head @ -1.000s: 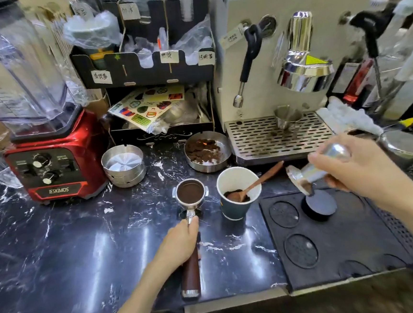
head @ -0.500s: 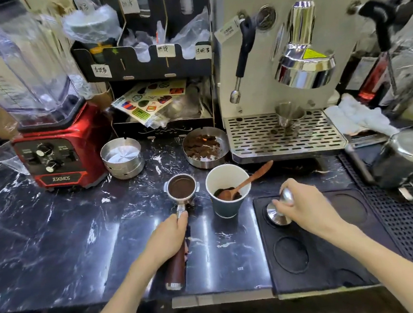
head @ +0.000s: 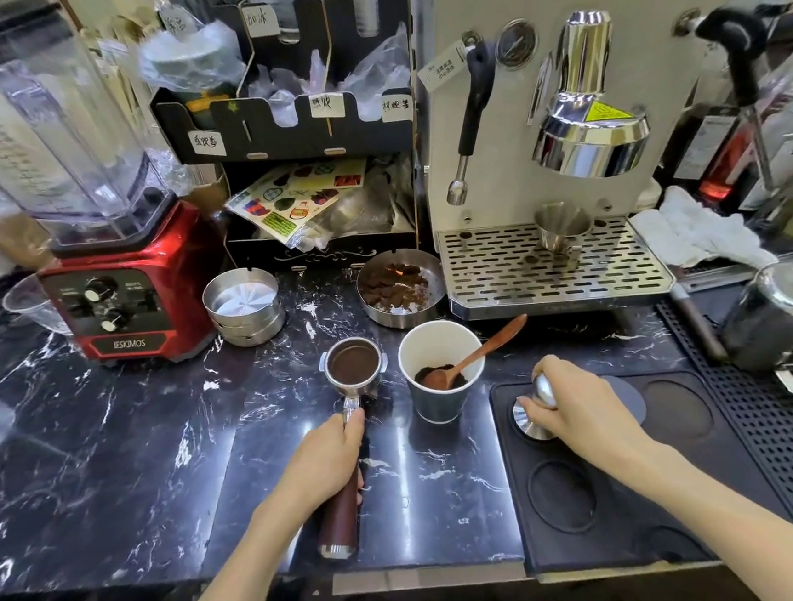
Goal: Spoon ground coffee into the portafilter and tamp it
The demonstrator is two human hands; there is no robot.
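Observation:
The portafilter (head: 354, 366) lies on the black marble counter with dark, level coffee in its basket. Its brown handle points toward me, and my left hand (head: 328, 459) is closed around that handle. To its right stands a paper cup (head: 443, 399) holding ground coffee and a wooden spoon (head: 489, 348). My right hand (head: 581, 411) grips the steel tamper (head: 533, 416), whose base rests on the black tamping mat (head: 609, 511).
An espresso machine with its drip tray (head: 550, 270) stands behind. A metal dish of spent grounds (head: 398, 288), stacked steel tins (head: 244, 306) and a red blender (head: 116, 296) line the back. A steel pitcher (head: 788, 309) sits at the right.
My right hand carried the tamper from the air down onto the mat's left side and holds it there. The left hand stayed on the portafilter handle.

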